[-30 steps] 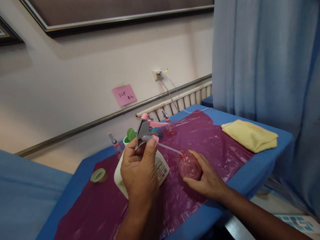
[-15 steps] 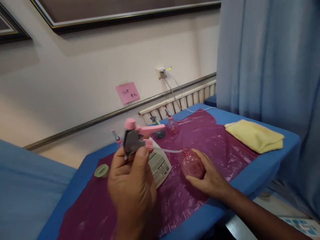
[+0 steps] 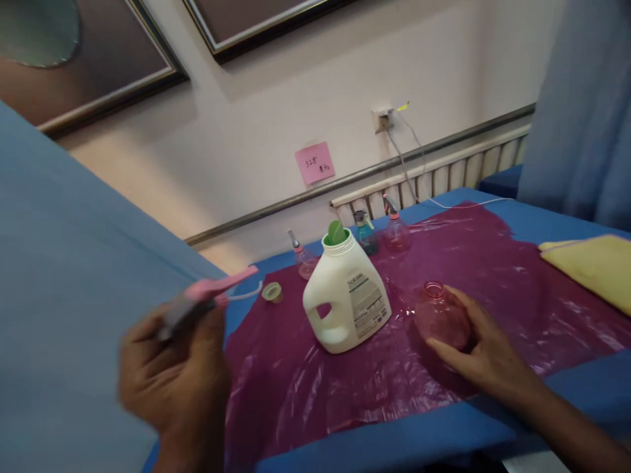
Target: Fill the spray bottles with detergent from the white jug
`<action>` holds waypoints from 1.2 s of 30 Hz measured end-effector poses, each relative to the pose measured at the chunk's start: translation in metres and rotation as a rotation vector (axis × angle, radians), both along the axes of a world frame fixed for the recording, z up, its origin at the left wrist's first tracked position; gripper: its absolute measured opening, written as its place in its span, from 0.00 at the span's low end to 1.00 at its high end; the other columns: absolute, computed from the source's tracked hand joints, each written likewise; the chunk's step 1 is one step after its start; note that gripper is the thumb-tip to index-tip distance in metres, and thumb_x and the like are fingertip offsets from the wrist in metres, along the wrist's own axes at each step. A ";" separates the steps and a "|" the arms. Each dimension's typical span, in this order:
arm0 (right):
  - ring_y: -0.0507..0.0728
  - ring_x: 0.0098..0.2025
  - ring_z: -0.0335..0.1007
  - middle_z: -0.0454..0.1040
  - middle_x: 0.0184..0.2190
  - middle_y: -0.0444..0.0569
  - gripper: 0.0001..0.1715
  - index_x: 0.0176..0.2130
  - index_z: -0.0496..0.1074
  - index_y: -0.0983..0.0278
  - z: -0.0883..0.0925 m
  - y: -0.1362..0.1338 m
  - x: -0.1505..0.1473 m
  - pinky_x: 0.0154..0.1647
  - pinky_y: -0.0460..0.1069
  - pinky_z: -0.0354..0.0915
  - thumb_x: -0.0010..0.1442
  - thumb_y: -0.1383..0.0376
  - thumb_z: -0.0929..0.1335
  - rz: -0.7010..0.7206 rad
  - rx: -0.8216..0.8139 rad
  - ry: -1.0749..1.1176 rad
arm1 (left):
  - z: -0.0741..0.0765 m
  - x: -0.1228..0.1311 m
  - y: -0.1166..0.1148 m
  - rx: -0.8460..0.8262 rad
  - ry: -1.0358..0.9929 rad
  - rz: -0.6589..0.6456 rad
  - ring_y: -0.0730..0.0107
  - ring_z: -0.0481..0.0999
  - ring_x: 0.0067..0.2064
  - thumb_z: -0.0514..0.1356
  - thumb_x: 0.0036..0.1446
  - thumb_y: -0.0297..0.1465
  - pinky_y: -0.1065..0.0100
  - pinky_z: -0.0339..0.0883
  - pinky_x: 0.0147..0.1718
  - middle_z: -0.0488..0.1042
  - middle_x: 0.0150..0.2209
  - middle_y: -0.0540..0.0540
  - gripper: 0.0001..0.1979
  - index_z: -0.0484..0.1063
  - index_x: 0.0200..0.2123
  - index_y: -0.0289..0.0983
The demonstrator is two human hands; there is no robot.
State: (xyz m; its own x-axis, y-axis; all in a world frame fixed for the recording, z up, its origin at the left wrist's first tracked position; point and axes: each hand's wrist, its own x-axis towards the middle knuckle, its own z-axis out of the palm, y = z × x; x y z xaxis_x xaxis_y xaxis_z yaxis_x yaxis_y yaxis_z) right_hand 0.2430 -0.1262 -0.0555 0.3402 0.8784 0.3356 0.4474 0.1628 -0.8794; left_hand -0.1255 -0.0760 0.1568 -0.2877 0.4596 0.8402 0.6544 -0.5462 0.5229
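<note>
My left hand [image 3: 172, 381] is closed round a pink and grey spray trigger head [image 3: 207, 299] with a thin clear tube trailing from it, held out to the left of the table, blurred by motion. My right hand [image 3: 486, 351] rests on the purple sheet and wraps round the side of a small pink transparent bottle [image 3: 440, 318], which stands upright with its neck open. A white detergent jug [image 3: 348, 295] with an open green cap stands between the two hands.
A purple plastic sheet [image 3: 493, 263] covers the blue table [image 3: 542, 220]. Three small spray bottles [image 3: 367, 231] stand along the far edge, a roll of tape [image 3: 271, 292] lies at the left, a yellow cloth [image 3: 591, 266] at the right. Blue fabric [image 3: 64, 263] fills the left.
My left hand has carried the trigger head and its tube out of the pink bottle and away to the left. The view has swung left, uncovering the white jug. My right hand stays on the bottle.
</note>
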 end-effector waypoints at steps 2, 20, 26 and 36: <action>0.74 0.70 0.72 0.72 0.71 0.57 0.53 0.75 0.62 0.53 0.001 -0.002 0.000 0.75 0.73 0.65 0.59 0.45 0.79 -0.002 -0.008 -0.002 | -0.025 -0.021 0.026 -0.079 0.152 -0.037 0.55 0.87 0.54 0.73 0.63 0.40 0.50 0.80 0.62 0.86 0.53 0.44 0.18 0.76 0.52 0.40; 0.77 0.65 0.77 0.75 0.68 0.59 0.54 0.74 0.65 0.56 -0.002 -0.003 0.001 0.70 0.73 0.70 0.58 0.40 0.77 -0.004 -0.040 -0.060 | -0.112 -0.116 0.090 -0.573 0.969 -0.372 0.54 0.83 0.62 0.56 0.72 0.32 0.50 0.76 0.63 0.84 0.61 0.40 0.17 0.78 0.60 0.42; 0.78 0.68 0.74 0.73 0.71 0.61 0.55 0.75 0.63 0.56 -0.009 -0.001 -0.001 0.73 0.76 0.67 0.58 0.42 0.78 0.018 -0.041 -0.030 | -0.116 -0.128 0.077 -0.628 0.954 -0.356 0.52 0.82 0.63 0.55 0.74 0.35 0.48 0.76 0.64 0.84 0.61 0.39 0.16 0.81 0.55 0.42; 0.71 0.76 0.65 0.67 0.76 0.57 0.55 0.77 0.58 0.53 0.003 0.010 -0.014 0.79 0.71 0.60 0.59 0.55 0.78 0.007 0.020 0.068 | -0.072 -0.010 0.057 -0.665 0.439 -0.352 0.45 0.83 0.64 0.64 0.67 0.53 0.54 0.83 0.56 0.83 0.63 0.41 0.29 0.76 0.65 0.47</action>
State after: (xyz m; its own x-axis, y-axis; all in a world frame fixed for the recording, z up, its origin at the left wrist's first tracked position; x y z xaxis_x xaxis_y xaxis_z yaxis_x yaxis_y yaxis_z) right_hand 0.2286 -0.1166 -0.0528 0.3566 0.8744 0.3292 0.3851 0.1834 -0.9045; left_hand -0.1357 -0.0189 0.0849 0.2504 0.8956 0.3678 0.7219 -0.4258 0.5454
